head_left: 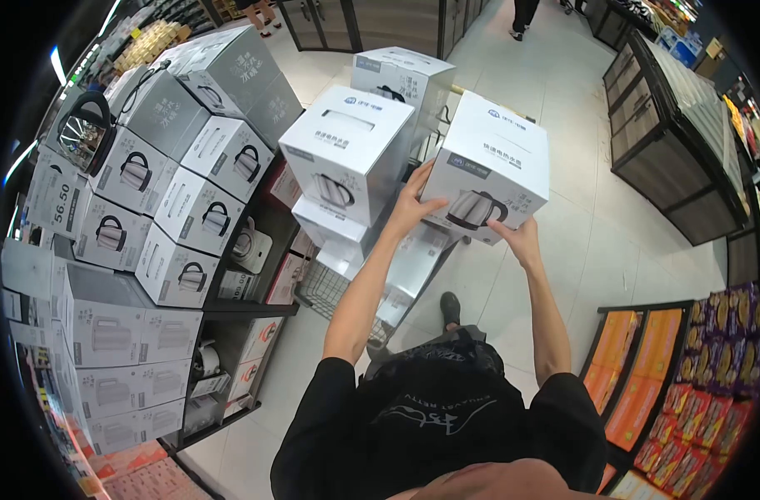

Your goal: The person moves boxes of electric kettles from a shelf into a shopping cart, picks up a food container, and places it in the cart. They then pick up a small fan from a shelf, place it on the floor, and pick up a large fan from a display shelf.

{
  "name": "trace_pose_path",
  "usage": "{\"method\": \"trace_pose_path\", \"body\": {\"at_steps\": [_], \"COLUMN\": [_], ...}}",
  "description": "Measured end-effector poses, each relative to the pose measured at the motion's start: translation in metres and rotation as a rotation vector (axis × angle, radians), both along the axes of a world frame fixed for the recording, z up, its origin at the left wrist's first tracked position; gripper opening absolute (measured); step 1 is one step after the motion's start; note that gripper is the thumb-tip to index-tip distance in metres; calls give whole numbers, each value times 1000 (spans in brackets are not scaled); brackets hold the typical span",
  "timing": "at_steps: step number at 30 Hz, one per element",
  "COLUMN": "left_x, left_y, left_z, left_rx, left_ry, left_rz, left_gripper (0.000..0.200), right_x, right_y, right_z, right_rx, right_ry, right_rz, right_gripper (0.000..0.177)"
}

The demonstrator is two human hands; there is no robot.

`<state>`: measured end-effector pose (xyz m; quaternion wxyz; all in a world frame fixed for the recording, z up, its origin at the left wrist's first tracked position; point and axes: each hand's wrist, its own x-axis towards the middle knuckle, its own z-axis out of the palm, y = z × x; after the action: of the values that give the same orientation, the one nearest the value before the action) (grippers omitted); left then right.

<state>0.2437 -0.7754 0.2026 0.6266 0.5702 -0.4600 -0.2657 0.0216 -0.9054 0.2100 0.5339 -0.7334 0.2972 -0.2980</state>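
Note:
Between my two hands is a white electric kettle box with a kettle pictured on its front. My left hand grips its left side, the thumb lying on the front face. At the lower right corner my right hand holds it, thumb on the front and the other fingers partly hidden. Just left of it, another kettle box stands on more boxes in a wire shopping cart. Behind that one is a further kettle box. A flat silver-white box lies lower in the cart.
On the left rises a display of stacked kettle boxes with a sample kettle and a price sign. A dark slatted display stand is at the right. Snack packets fill a lower right shelf. People's legs show at the far aisle.

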Motion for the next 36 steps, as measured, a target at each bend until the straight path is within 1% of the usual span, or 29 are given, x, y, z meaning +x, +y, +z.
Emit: {"method": "trace_pose_path", "body": {"at_steps": [1,4,8,10,13,16,19,22,25,28,31,34,36], "left_x": [3,17,26,32,35,39,38,31,24,9,-6,-13,-12], "left_y": [-11,-38,-61,-66,-73,-79,-82,-81,-75,-64,-52,-50,-50], "left_z": [-2,-15,-26,-27,-26,-33,-43,-45,-50,-66,-84,-89,-90], "left_rx": [7,34,59,85,98,95,97,147,243,272,345,357,379], "left_ry": [52,20,-20,-20,18,-18,51,-58,-260,-340,-495,-564,-558], "left_rz": [20,66,111,119,137,152,189,298,413,564,560,528,517], "left_gripper": [72,70,68,68,62,64,63,61,66,74,76,77,76], "right_x": [8,26,40,48,54,57,63,66,70,76,83,89,91], "right_y": [-16,-51,-83,-89,-95,-98,-98,-94,-88,-84,-78,-74,-72], "right_z": [-10,-27,-48,-53,-53,-50,-64,-68,-64,-63,-62,-62,-60], "right_rx": [-14,74,5,8,34,31,-10,-23,-22,-93,-117,-175,-212], "right_ry": [-14,-30,-12,-42,-38,-41,-45,-123,-103,-104,-89,-62,-45], "right_rz": [20,54,88,86,70,66,24,-5,-67,-103,-145,-147,-188], "right_gripper": [52,54,56,58,59,61,63,65,68,71,72,78,83]}}
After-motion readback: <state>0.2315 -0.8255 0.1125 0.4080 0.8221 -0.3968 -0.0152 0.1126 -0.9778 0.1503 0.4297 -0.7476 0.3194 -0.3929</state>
